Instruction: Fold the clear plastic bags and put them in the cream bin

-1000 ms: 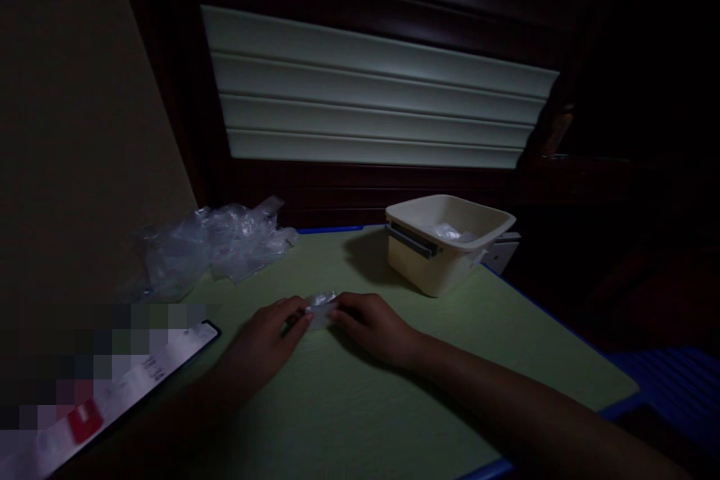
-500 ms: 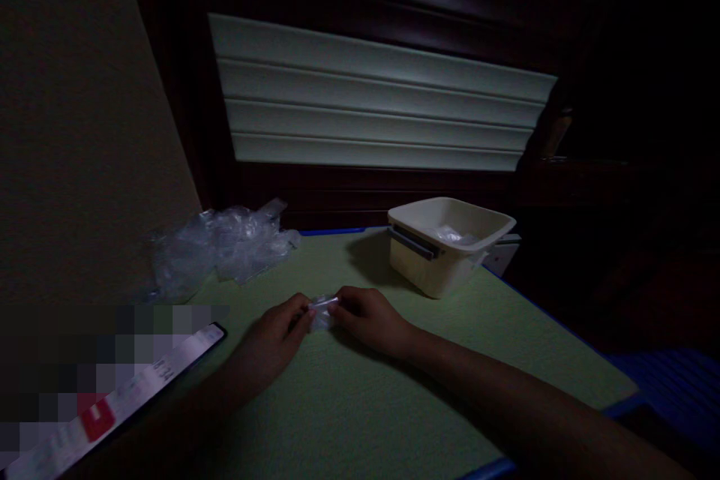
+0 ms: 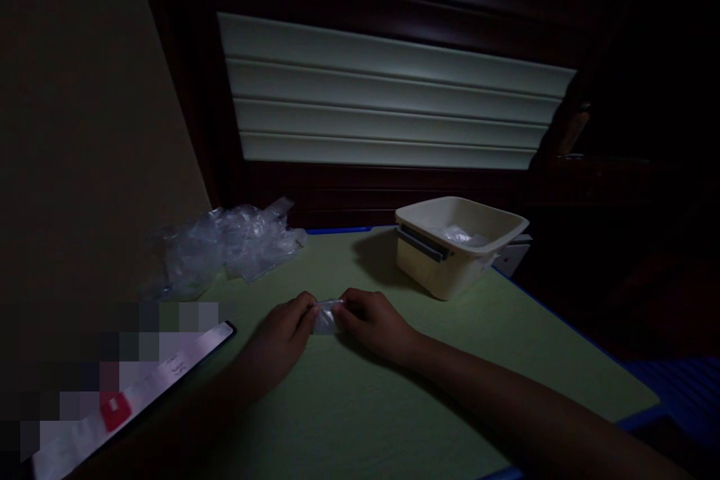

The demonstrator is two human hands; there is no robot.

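Note:
Between my two hands is a small clear plastic bag [image 3: 326, 319], stretched just above the green tabletop [image 3: 360, 405]. My left hand [image 3: 284, 334] pinches its left top corner between thumb and fingers. At the opposite corner, my right hand [image 3: 379, 324] pinches it the same way. The bag's upper edge runs taut between the fingertips, and its lower part hangs toward the table. A heap of crumpled clear plastic bags [image 3: 241, 244] lies beyond my left hand. Behind my right hand stands a cream plastic bin [image 3: 439, 270] with some clear plastic [image 3: 458, 235] in it.
A lit phone-like screen [image 3: 169, 375], partly pixelated, lies by my left forearm. The table has a blue edge [image 3: 562, 326] on the right. A white box-like thing [image 3: 514, 255] is behind the bin. Wall and slatted panel [image 3: 388, 97] close off the back.
The bag's flat lower part shows more below my fingers, and its top edge is straighter. Both hands keep their pinch. The whole view has shifted slightly, so things sit further right.

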